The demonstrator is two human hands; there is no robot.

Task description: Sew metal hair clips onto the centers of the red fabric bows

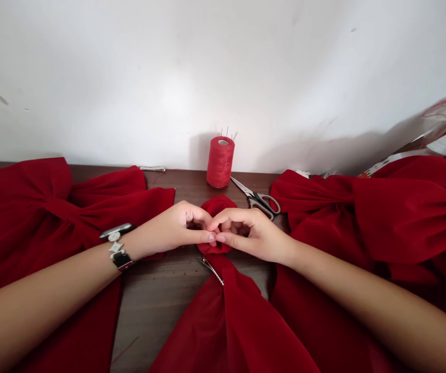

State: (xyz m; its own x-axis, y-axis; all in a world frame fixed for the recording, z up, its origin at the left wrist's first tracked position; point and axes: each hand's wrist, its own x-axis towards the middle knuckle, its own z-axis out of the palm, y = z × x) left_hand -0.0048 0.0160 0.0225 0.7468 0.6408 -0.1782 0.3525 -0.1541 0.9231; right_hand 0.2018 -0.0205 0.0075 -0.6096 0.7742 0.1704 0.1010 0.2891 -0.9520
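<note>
- My left hand point(170, 225) and right hand point(252, 235) meet at 12 o'clock, fingers point(210, 237) pinched closed on a gathered red cloth knot point(215, 204).
- Its long red fabric tail point(223, 321) points to 6 o'clock across the dark wooden tabletop point(153, 311).
- A red thread spool point(220, 162) stands beyond; steel-and-black scissors point(260, 202) lie at 1 o'clock.

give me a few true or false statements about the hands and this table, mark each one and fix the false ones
1. The left hand and right hand meet over a bunched red cloth. True.
2. The right hand holds the scissors. False: they lie on the wooden table, beyond the right hand.
3. The red thread spool stands upright. True.
4. The bracelet is on the right wrist. False: it is on the left wrist.
5. Pins stick up from the top of the spool. True.
</note>
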